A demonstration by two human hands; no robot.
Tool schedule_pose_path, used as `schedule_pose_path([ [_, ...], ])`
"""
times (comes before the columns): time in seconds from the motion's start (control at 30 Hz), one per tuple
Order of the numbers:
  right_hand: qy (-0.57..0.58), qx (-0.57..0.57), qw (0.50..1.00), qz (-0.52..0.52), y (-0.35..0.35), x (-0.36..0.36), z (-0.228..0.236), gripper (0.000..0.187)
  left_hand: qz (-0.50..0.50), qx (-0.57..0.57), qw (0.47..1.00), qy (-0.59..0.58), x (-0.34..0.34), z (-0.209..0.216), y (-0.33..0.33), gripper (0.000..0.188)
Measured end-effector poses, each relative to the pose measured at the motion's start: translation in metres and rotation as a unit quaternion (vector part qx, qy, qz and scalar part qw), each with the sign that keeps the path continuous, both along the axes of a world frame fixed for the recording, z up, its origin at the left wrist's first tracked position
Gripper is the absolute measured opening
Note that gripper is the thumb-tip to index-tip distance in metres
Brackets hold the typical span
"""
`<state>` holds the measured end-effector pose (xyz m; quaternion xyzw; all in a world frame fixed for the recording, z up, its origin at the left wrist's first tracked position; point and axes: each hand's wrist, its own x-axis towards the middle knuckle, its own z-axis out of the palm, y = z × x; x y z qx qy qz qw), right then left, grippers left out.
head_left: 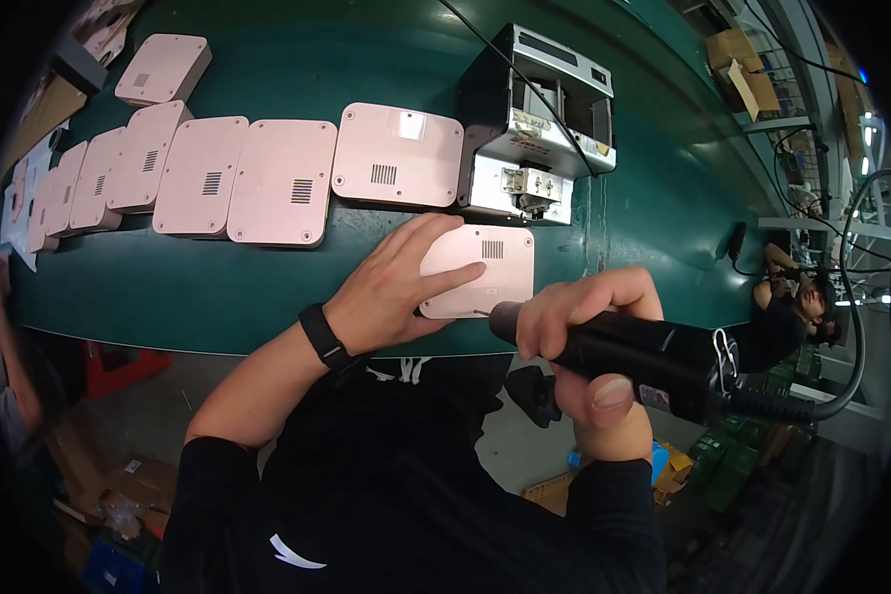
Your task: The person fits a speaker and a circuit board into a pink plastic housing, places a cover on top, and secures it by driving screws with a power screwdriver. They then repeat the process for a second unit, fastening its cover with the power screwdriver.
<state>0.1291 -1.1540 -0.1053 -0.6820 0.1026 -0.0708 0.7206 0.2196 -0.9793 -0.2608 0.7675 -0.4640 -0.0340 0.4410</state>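
A pale pink plastic case [505,277] lies vented side up near the bench's front edge. My left hand [401,282] is laid across its left part, index finger stretched over the top, other fingers at the far edge and thumb by the near one, holding it. In my right hand [594,332] is a black corded electric screwdriver [653,361], gripped round the body and pointing left. Its bit [482,314] is at the case's near edge, beside a corner screw hole; whether it sits in the hole I cannot tell.
Behind my hands stands a black and silver screw feeder [540,119]. Several similar pink cases [282,178] form a row on the green bench [386,59] to the left. The screwdriver's cable [856,337] curves up at right. Other people are at the left edge and far right.
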Motion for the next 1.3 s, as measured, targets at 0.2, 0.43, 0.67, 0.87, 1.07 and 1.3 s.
schedule_pose_path([
  [0.2, 0.005, -0.017, 0.997, 0.08, 0.0, -0.002, -0.003, 0.073, -0.005, -0.005, 1.0, -0.001, 0.001, 0.003, 0.002, 0.078],
  [0.43, -0.059, -0.111, 0.98, 0.151, -0.008, -0.003, -0.015, 0.066, -0.007, -0.015, 1.0, -0.01, 0.003, 0.004, 0.002, 0.076],
  [0.67, -0.081, -0.151, 0.961, 0.217, -0.02, 0.006, -0.013, 0.064, -0.012, -0.001, 1.0, -0.017, 0.004, 0.007, 0.0, 0.073],
  [0.87, -0.303, 0.034, 0.952, 0.016, -0.045, 0.044, -0.004, 0.049, 0.002, 0.019, 0.997, 0.074, -0.001, 0.004, 0.005, 0.077],
  [1.07, -0.281, -0.043, 0.956, -0.069, -0.062, 0.089, -0.013, 0.046, 0.004, 0.054, 0.997, 0.061, -0.001, 0.003, -0.003, 0.081],
  [1.3, -0.215, -0.023, 0.976, -0.015, -0.045, 0.072, -0.018, 0.048, 0.003, 0.035, 0.998, 0.049, 0.003, -0.006, -0.005, 0.082],
])
